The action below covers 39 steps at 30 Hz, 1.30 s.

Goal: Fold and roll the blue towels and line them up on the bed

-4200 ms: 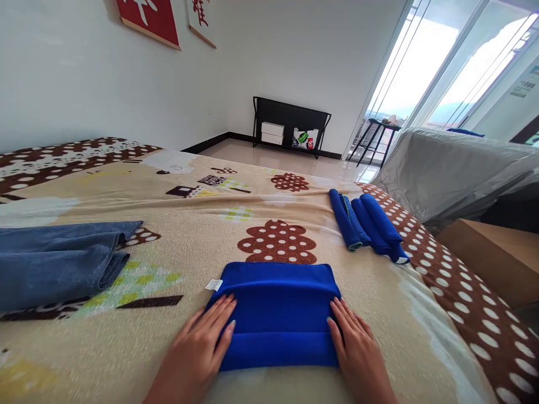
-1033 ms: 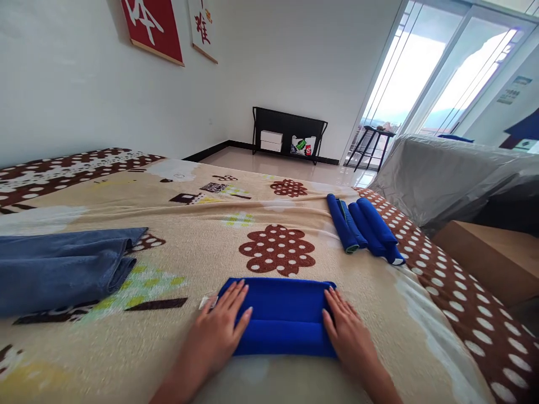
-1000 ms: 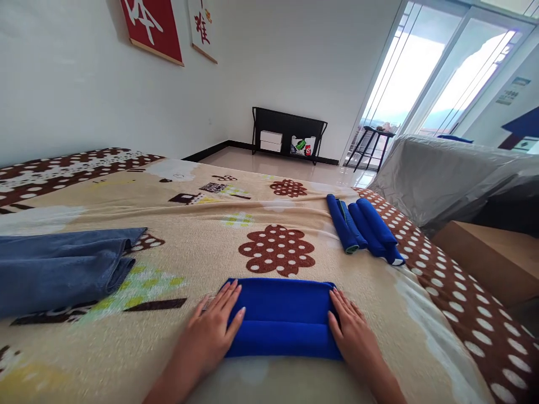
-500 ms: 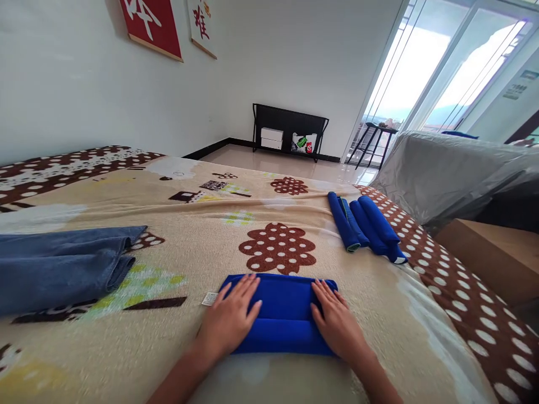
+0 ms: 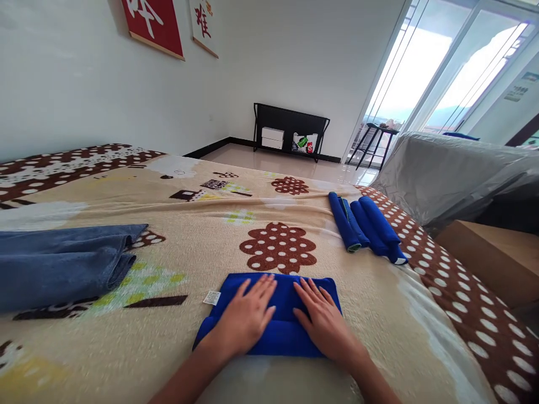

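Observation:
A folded blue cloth (image 5: 280,336) lies on the patterned blanket in front of me, its near part a thicker fold. A white label (image 5: 211,297) sticks out at its left edge. My left hand (image 5: 248,311) rests flat on the left half of the cloth, fingers extended. On the right half lies my right hand (image 5: 322,314), palm down with fingers slightly spread. Neither hand grips anything. Farther off to the right are several rolled blue cloths (image 5: 368,227), side by side. At the left lies a grey-blue cloth (image 5: 63,264) with folds.
The beige blanket (image 5: 189,348) has a brown polka-dot border on the right. Beyond that border stand a cardboard box (image 5: 488,258) and a plastic-covered piece of furniture (image 5: 455,168). A black rack (image 5: 290,120) is by the far wall, with a stool (image 5: 373,143) near the glass door.
Both hands have slid inward over the blue cloth, closer together. More of the cloth's left and right ends and the label now shows.

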Each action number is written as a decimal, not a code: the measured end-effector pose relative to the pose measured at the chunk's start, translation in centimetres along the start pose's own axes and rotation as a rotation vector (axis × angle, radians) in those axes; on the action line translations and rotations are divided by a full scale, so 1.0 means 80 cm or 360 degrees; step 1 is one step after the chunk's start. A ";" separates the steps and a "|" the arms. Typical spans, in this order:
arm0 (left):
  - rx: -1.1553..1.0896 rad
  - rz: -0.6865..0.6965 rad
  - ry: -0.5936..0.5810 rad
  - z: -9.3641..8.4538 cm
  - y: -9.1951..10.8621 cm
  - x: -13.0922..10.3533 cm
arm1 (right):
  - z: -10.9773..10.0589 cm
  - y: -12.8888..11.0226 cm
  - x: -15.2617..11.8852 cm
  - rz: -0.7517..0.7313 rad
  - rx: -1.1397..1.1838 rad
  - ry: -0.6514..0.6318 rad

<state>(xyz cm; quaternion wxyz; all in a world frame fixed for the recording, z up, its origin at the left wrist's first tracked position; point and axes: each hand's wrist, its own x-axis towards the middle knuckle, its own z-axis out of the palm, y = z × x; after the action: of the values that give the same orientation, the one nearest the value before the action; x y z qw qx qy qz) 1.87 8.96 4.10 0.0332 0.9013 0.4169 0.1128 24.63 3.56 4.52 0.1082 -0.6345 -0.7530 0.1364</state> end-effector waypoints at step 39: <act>0.0291 0.0001 0.0425 -0.033 -0.009 -0.097 | 0.007 0.023 -0.107 -0.0178 -0.0180 0.0738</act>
<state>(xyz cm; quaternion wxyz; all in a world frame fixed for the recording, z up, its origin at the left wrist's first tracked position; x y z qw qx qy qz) -4.16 3.48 5.18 -0.1048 0.8777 0.4260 0.1930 27.61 -4.66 3.50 0.2497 -0.6113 -0.7485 -0.0616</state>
